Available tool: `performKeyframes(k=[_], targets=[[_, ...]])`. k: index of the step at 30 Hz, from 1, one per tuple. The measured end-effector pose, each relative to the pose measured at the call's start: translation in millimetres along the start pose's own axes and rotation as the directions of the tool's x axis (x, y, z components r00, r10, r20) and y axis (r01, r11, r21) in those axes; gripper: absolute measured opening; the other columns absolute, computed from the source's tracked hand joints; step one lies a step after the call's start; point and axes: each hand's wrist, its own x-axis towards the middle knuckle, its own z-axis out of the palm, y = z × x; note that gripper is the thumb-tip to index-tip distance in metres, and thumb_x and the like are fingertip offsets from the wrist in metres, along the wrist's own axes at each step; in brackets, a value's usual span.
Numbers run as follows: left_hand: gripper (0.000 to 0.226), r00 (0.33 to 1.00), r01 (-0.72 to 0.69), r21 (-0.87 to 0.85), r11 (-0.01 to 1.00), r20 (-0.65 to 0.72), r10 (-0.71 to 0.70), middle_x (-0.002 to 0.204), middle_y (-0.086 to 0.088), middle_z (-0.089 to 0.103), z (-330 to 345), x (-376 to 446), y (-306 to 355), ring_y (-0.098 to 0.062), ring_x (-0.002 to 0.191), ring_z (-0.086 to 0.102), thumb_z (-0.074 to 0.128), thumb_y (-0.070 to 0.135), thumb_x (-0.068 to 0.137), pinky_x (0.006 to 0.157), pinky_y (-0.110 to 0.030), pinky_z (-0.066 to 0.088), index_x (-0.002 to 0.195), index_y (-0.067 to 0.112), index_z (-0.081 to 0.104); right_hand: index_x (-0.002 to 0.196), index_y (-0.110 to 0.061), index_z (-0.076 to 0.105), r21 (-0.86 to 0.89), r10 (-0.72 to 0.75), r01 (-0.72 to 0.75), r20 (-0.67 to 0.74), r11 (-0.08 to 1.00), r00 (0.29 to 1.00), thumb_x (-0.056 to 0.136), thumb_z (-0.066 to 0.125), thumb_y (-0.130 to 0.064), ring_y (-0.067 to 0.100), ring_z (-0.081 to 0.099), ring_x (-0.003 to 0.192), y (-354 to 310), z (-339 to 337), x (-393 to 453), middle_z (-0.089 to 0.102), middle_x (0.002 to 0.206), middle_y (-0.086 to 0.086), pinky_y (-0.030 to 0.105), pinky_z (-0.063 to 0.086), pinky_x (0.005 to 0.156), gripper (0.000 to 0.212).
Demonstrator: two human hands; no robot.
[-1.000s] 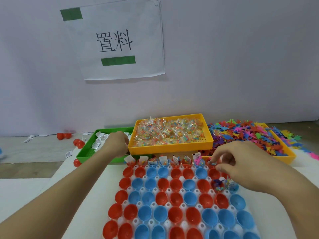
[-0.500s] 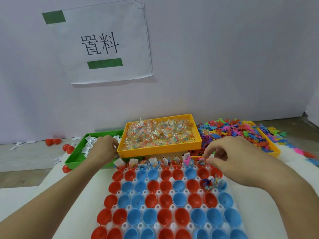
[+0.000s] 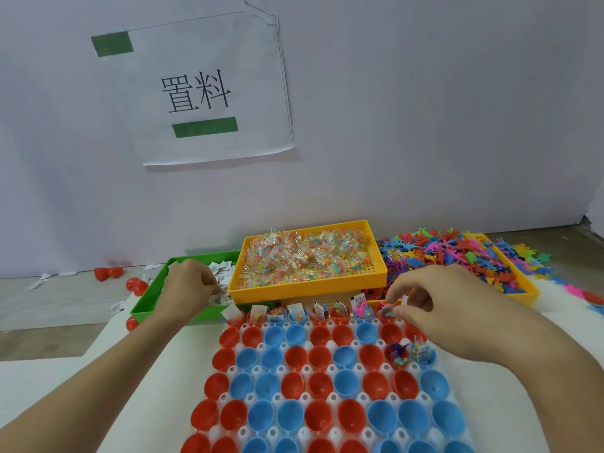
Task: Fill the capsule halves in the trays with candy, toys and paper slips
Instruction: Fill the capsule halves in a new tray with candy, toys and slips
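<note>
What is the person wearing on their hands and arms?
Nothing that shows. The left hand and right hand are bare, with no gloves, rings or watch visible. Both forearms are uncovered right to the picture's edge, so no sleeve shows. Nails look short and unpainted.

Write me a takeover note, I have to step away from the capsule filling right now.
Left hand reaches into the green tray of paper slips. Right hand pinches a slip over the back row of the capsule tray.
Candy tray is centre, toys to the right.
Done: back row, plus two halves in the third row.
Left: all other halves.
</note>
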Motion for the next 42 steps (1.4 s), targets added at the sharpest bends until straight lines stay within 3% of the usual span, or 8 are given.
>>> performKeyframes(k=[5,9,18,23,28,32,36,42], targets=[[0.006,1.0,0.005,-0.036,0.999,-0.028,-0.006,0.078,-0.011,0.071,-7,-3,-1,-0.016,0.068,0.06,0.078,0.006,0.081,0.067,-0.029,0.044,0.083,0.0,0.077,0.101,-0.043,0.064,0.009,0.0,-0.001,0.031,1.0,1.0,0.097,0.061,-0.037,0.008,0.066,0.078,-1,1,0,0.069,0.084,-0.009,0.028,0.058,0.074,0.008],[0.013,0.992,0.086,-0.114,0.99,-0.087,-0.096,0.073,-0.008,0.069,-13,-6,-1,-0.015,0.061,0.059,0.076,0.018,0.085,0.053,-0.026,0.039,0.083,0.005,0.074,0.103,-0.043,0.064,0.011,-0.003,0.003,0.036,1.0,0.999,0.097,0.06,-0.038,0.007,0.065,0.08,-2,1,0,0.068,0.086,-0.01,0.027,0.058,0.074,0.009],[0.013,0.951,0.15,-0.641,0.753,-0.116,-0.288,0.082,-0.002,0.074,-31,-44,43,-0.021,0.078,0.07,0.075,0.015,0.085,0.06,-0.027,0.048,0.098,0.014,0.071,0.102,-0.047,0.064,0.049,-0.03,0.028,0.041,0.998,0.999,0.096,0.061,-0.04,0.001,0.064,0.08,-7,1,-2,0.066,0.087,-0.015,0.021,0.054,0.067,0.009],[0.011,0.995,0.087,-0.776,0.625,0.039,-0.09,0.077,-0.003,0.075,-44,-86,96,-0.015,0.07,0.07,0.075,0.011,0.084,0.064,-0.029,0.052,0.087,0.021,0.071,0.1,-0.045,0.067,0.112,-0.113,0.116,-0.031,0.987,0.993,0.093,0.063,-0.045,-0.008,0.061,0.084,-15,3,-1,0.067,0.087,-0.02,0.015,0.048,0.065,0.008],[0.013,0.979,-0.03,-0.841,0.54,0.085,0.187,0.067,-0.002,0.07,-51,-118,138,-0.008,0.055,0.059,0.075,0.008,0.08,0.055,-0.015,0.048,0.079,0.02,0.07,0.103,-0.045,0.069,0.466,-0.245,0.306,-0.189,0.83,0.951,0.083,0.069,-0.052,-0.001,0.07,0.088,-32,1,-3,0.073,0.093,-0.02,0.022,0.056,0.08,0.021],[0.014,0.969,-0.05,-0.876,0.48,0.074,0.236,0.065,-0.001,0.068,-48,-125,150,-0.012,0.06,0.061,0.075,0.004,0.079,0.06,-0.02,0.051,0.078,0.017,0.069,0.093,-0.038,0.072,0.54,-0.278,0.374,-0.254,0.754,0.926,0.078,0.069,-0.049,0.007,0.073,0.084,-38,-1,-5,0.076,0.089,-0.012,0.034,0.06,0.081,0.019],[0.014,0.969,-0.057,-0.881,0.47,0.064,0.237,0.065,-0.001,0.068,-45,-125,155,-0.019,0.064,0.066,0.076,0.008,0.077,0.073,-0.041,0.056,0.079,0.02,0.069,0.091,-0.033,0.074,0.581,-0.289,0.369,-0.228,0.726,0.93,0.076,0.073,-0.044,0.009,0.074,0.084,-35,-2,-4,0.077,0.087,-0.008,0.027,0.059,0.081,0.019],[0.019,0.962,-0.059,-0.877,0.477,0.077,0.261,0.065,-0.001,0.069,-47,-128,156,-0.015,0.063,0.066,0.078,0.008,0.078,0.067,-0.033,0.054,0.082,0.023,0.068,0.083,-0.025,0.075,0.666,-0.259,0.363,-0.254,0.651,0.932,0.077,0.073,-0.034,0.013,0.074,0.072,-37,1,-3,0.077,0.079,0.001,0.015,0.054,0.064,0.012]])
